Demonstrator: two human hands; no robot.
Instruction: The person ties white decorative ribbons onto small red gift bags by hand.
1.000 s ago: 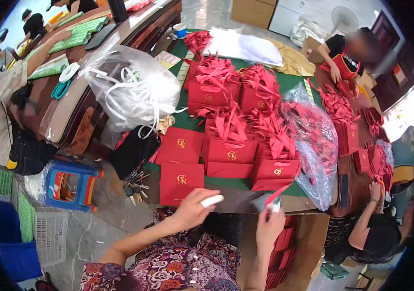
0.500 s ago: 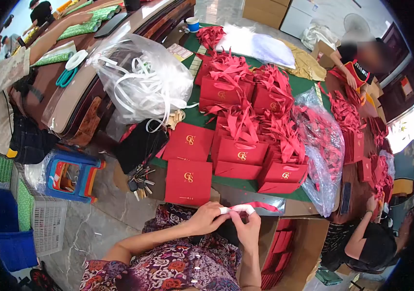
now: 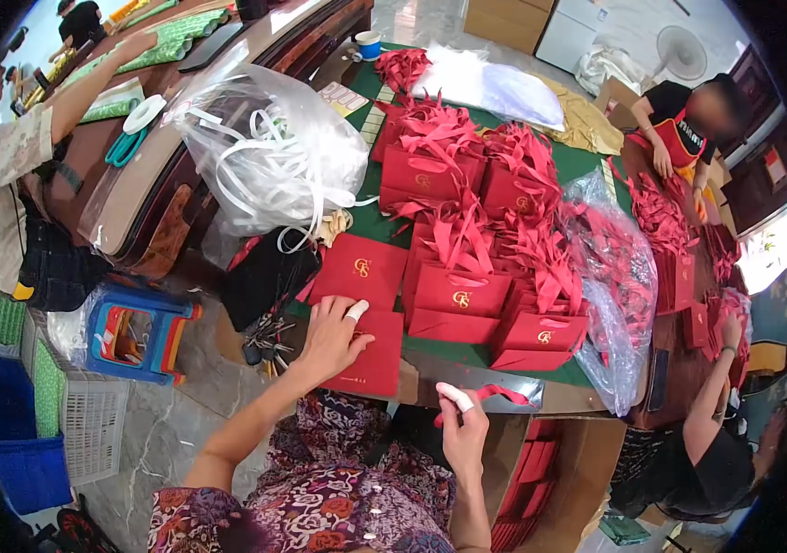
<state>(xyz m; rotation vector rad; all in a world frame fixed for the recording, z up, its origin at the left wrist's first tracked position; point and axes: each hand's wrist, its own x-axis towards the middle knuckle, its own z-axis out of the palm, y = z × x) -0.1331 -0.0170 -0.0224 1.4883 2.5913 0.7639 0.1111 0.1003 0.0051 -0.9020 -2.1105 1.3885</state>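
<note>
My left hand (image 3: 333, 339) lies with fingers outstretched on a flat red gift bag (image 3: 370, 373), covering much of its front. One finger of this hand has a white wrapping. Above it lies another flat red bag (image 3: 363, 265) with a gold logo. Off the table's front edge, my right hand (image 3: 467, 433) is closed on a red ribbon (image 3: 504, 394), which shows on both sides of the fingers. A white wrapping covers its index finger too. The ribbon's far end rests over a shiny clear strip (image 3: 530, 391) at the table edge.
Red bags with ribbon handles (image 3: 458, 290) stand in rows on the green tabletop. Right of them is a clear plastic bag of red ribbons (image 3: 610, 249). A bag of white ribbons (image 3: 273, 157) sits left. An open carton (image 3: 587, 470) stands by my right arm. Co-workers are on both sides.
My hands have parted. The left has moved up and left onto the lower red bag; the right has dropped slightly, with the ribbon at its fingers. The co-worker at lower right has raised an arm.
</note>
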